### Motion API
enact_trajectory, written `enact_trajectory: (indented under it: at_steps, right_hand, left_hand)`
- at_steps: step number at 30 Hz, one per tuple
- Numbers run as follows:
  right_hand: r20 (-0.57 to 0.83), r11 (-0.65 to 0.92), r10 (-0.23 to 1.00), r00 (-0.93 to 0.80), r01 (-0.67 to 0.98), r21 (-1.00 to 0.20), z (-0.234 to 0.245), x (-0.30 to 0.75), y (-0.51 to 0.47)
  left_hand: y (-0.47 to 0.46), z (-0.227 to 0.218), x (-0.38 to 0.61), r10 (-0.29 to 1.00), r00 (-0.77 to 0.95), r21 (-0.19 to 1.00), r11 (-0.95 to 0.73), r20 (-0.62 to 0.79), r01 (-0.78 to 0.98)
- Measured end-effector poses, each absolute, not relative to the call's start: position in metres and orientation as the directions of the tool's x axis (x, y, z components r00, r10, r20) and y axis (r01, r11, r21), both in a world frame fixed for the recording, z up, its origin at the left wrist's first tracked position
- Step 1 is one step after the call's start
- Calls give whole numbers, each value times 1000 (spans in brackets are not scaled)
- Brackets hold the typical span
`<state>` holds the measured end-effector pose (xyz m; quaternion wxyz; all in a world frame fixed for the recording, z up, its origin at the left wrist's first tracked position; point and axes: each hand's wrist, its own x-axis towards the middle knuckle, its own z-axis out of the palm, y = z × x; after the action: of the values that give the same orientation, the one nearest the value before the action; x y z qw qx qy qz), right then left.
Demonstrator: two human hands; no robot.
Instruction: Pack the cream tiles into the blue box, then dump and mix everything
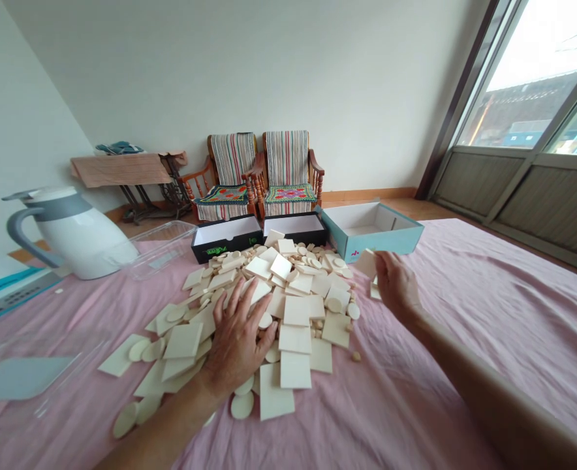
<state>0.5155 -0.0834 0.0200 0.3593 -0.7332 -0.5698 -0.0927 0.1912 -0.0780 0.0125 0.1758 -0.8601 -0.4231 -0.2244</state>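
Observation:
A large heap of pale wooden pieces, square tiles (296,370) and round discs (242,405), spreads over the pink cloth. My left hand (239,333) rests on the heap with its fingers spread, touching several pieces. At the heap's right side, my right hand (397,281) pinches a square wooden tile (365,262) by its edge, in front of the light blue box. Just below that tile, another pale piece (375,289) shows partly beside my fingers. A small wooden bit (356,356) lies apart from the heap.
Behind the heap stand two black boxes (227,238) and a light blue box (386,245) with white insides. To the left are a white jug (80,235), a clear plastic tray (158,251) and another clear plastic lid (24,378). Two chairs (288,166) stand by the wall.

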Motion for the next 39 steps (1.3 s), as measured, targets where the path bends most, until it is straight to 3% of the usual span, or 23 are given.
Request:
enact_trajectory:
  at_steps: [3,6,9,12,14,17,21,31,37,39]
  right_hand:
    - [438,-301,743,506,838,-456,17,551,-78]
    - [446,-353,711,543,825,-442,11,566,-76]
    - [522,-151,752,402,876,-458,7,553,-77]
    - [438,111,888,140,859,-500,7,523,-82]
    - [354,178,935,-6,872,-456,8,504,-88]
    - [239,155,968,-73,926,-344,9,486,-97]
    - [198,93,980,-30,945,-314,8,482,-98]
    - [320,163,946,57,769,-618,13,474,-92]
    - [454,-133,769,450,807,-576,11,537,-76]
    - [521,-196,700,488,833,-517,9,554,-74]
  left_hand:
    - [-78,13,192,652,540,-106,-581,532,807]
    - [-77,14,193,654,535,-101,-579,535,809]
    - [-77,14,193,652,536,-98,-582,537,807]
    - [-78,13,192,653,535,-95,-583,536,807]
    - [-78,13,192,653,533,-93,-583,538,807]
    - [-78,13,191,650,532,-91,-585,543,806]
    - [-77,15,193,640,533,-91,-590,553,803]
    - [-78,13,193,649,534,-103,-579,542,808]
    - [-77,13,192,654,537,-104,-579,533,809]
    - [-78,13,192,653,535,-103,-578,537,809]
